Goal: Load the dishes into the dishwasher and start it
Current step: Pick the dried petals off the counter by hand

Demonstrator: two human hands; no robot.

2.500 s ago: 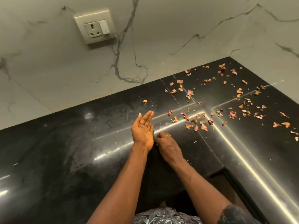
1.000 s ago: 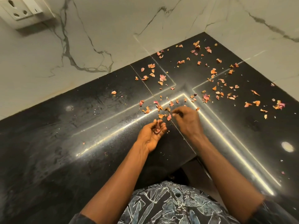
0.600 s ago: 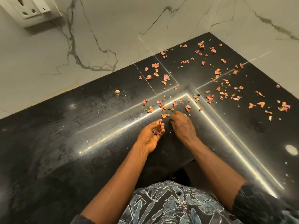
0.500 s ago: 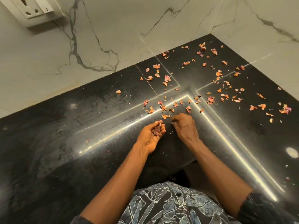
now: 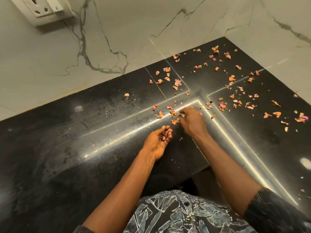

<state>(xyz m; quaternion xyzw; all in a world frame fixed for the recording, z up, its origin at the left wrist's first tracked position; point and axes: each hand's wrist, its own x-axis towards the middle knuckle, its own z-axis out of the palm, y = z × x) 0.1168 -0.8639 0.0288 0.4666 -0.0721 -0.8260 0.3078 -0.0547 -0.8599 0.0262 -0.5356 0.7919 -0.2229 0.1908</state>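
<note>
No dishes or dishwasher are in view. Dry pink and orange onion peels (image 5: 223, 105) lie scattered over the corner of a black granite counter (image 5: 67, 132). My left hand (image 5: 158, 142) is cupped palm up above the counter, with a few peel scraps (image 5: 164, 134) held in its curled fingers. My right hand (image 5: 190, 121) reaches over the counter just beyond it, palm down, fingertips pinching a peel (image 5: 181, 115) among the nearest scraps.
White marble walls (image 5: 134, 39) meet at the far corner behind the counter. A white wall socket (image 5: 42, 9) sits at the top left. The counter's inner edge (image 5: 198, 170) drops away right in front of my patterned shirt. Bright light strips reflect on the granite.
My right hand has moved slightly forward from beside the left palm to the nearest peels and pinches one. My left hand stays cupped with its scraps. The view shifted a little.
</note>
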